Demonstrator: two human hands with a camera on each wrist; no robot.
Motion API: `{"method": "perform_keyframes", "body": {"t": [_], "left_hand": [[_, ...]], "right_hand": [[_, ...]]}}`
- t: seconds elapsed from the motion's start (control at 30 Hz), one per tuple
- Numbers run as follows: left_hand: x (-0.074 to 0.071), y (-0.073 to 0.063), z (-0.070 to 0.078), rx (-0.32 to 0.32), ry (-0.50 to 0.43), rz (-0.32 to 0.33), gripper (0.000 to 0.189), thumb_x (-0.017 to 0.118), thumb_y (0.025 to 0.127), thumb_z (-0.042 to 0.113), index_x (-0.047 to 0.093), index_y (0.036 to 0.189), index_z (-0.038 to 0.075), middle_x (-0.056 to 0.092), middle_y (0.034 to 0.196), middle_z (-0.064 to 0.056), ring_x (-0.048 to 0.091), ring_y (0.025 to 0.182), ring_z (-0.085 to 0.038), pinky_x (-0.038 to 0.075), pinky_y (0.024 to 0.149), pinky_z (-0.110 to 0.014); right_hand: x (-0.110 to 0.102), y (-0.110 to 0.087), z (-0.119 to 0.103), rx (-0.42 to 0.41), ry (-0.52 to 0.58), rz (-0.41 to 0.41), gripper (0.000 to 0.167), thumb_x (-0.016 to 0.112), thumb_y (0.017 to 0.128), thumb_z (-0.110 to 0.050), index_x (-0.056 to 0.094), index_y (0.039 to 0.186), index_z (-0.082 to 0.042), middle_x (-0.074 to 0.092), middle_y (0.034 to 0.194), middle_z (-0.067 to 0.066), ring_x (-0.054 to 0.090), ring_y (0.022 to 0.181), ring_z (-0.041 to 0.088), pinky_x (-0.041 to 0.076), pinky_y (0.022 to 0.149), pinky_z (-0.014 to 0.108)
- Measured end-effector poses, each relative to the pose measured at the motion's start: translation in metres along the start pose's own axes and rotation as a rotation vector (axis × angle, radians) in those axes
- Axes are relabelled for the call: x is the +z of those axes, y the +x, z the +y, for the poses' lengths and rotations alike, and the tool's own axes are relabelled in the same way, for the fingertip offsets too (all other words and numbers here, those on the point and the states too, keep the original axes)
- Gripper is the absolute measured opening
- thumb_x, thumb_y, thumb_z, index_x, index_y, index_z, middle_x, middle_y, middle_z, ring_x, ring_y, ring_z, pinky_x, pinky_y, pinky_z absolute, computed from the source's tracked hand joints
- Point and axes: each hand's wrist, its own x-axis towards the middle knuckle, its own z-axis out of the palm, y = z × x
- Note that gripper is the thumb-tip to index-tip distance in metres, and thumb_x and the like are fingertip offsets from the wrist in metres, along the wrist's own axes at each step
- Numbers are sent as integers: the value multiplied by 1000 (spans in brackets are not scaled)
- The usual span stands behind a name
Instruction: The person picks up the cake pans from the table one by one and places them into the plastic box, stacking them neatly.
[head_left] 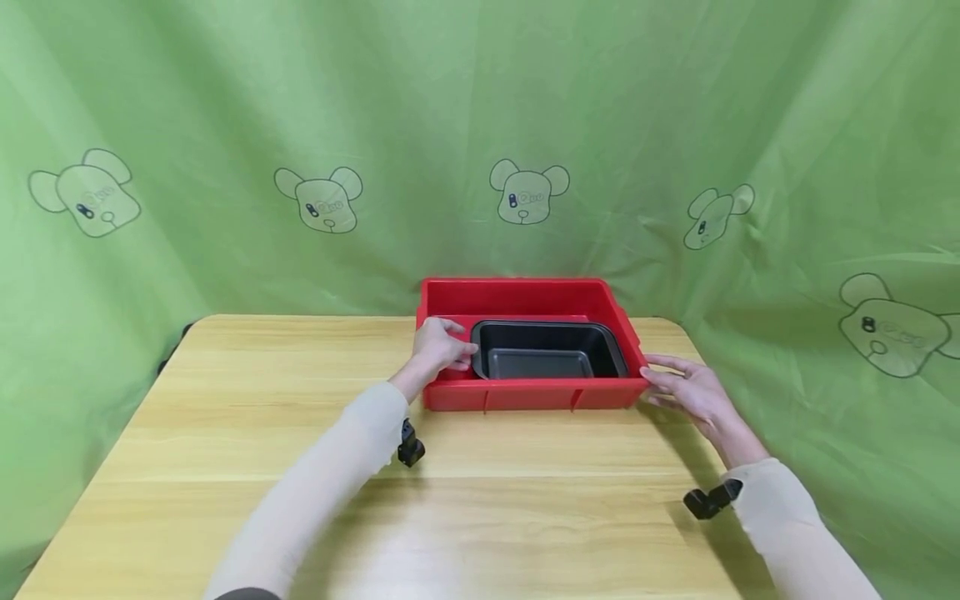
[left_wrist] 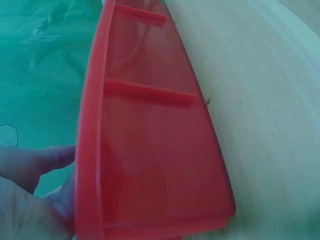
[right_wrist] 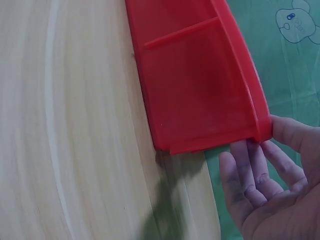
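Note:
A black loaf pan [head_left: 550, 362] sits inside a red plastic bin [head_left: 525, 396], toward its right side. My left hand [head_left: 438, 346] reaches over the bin's front wall, its fingertips at the pan's left rim. A rounded red shape shows under that hand; whether it is a separate thing or part of the bin I cannot tell. The left wrist view shows the hand [left_wrist: 30, 192] mostly hidden behind the bin's wall. At the bin's front right corner, my right hand [head_left: 693, 390] holds the rim, thumb on the edge and fingers beneath it, as the right wrist view shows.
The bin stands at the back edge of a light wooden table [head_left: 480, 517]. A green curtain [head_left: 420, 125] printed with bear heads hangs behind and along the sides. A small black camera is strapped at each wrist.

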Motion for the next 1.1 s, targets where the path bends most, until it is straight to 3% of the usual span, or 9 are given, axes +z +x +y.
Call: {"method": "perform_keyframes", "body": {"t": [0.13, 0.37, 0.47, 0.6, 0.73, 0.9, 1.0, 1.1], "left_hand": [[-11, -4, -1, 22, 3, -45, 51, 79, 95, 12, 62, 141, 0, 76, 119, -22, 80, 88, -29, 68, 72, -28], [-32, -20, 2, 25, 64, -66, 54, 80, 95, 19, 61, 143, 3, 77, 118, -21, 79, 96, -33, 69, 76, -32], [-42, -28, 1, 59, 88, -62, 53, 79, 95, 22, 61, 142, 4, 78, 117, -20, 79, 96, -32, 69, 81, -34], [-56, -39, -5, 133, 130, -43, 49, 79, 96, 24, 64, 138, 5, 78, 115, -19, 79, 96, -33, 69, 81, -32], [-70, -49, -14, 213, 196, -17, 44, 77, 96, 25, 68, 134, 5, 78, 114, -18, 78, 92, -31, 65, 72, -27], [-89, -61, -26, 319, 288, 26, 39, 79, 95, 30, 73, 126, 7, 80, 114, -14, 77, 97, -25, 62, 71, -28], [-100, -70, -31, 384, 327, 47, 37, 78, 95, 33, 74, 122, 8, 81, 112, -12, 78, 99, -26, 65, 78, -32], [-110, -80, -34, 433, 354, 68, 35, 77, 96, 36, 75, 119, 10, 82, 111, -10, 79, 95, -25, 67, 83, -37]], "right_hand": [[2, -1, 1, -7, -25, 23, 68, 77, 98, -26, 48, 154, 1, 78, 94, -20, 80, 84, 8, 67, 85, 27], [7, -7, -2, -71, -112, 57, 73, 73, 101, -26, 40, 156, 9, 74, 93, -25, 78, 83, 4, 67, 84, 26], [7, -11, -5, -103, -153, 73, 70, 71, 102, -24, 41, 155, 11, 72, 94, -28, 74, 86, -2, 66, 82, 21], [9, -16, -10, -157, -295, 155, 64, 71, 102, -29, 51, 150, 8, 68, 98, -29, 67, 88, -10, 63, 80, 15], [14, -22, -17, -220, -418, 246, 57, 74, 100, -31, 61, 143, 3, 73, 110, -14, 62, 85, -17, 59, 76, 12], [29, -32, -25, -296, -466, 287, 53, 76, 98, -31, 65, 139, 1, 72, 132, 24, 59, 84, -23, 54, 72, 8], [40, -38, -30, -349, -488, 282, 53, 76, 98, -30, 65, 139, 2, 70, 134, 30, 59, 86, -20, 54, 74, 5], [52, -45, -37, -401, -541, 290, 52, 76, 98, -32, 67, 138, 0, 72, 130, 27, 69, 95, -2, 50, 80, 2]]}}
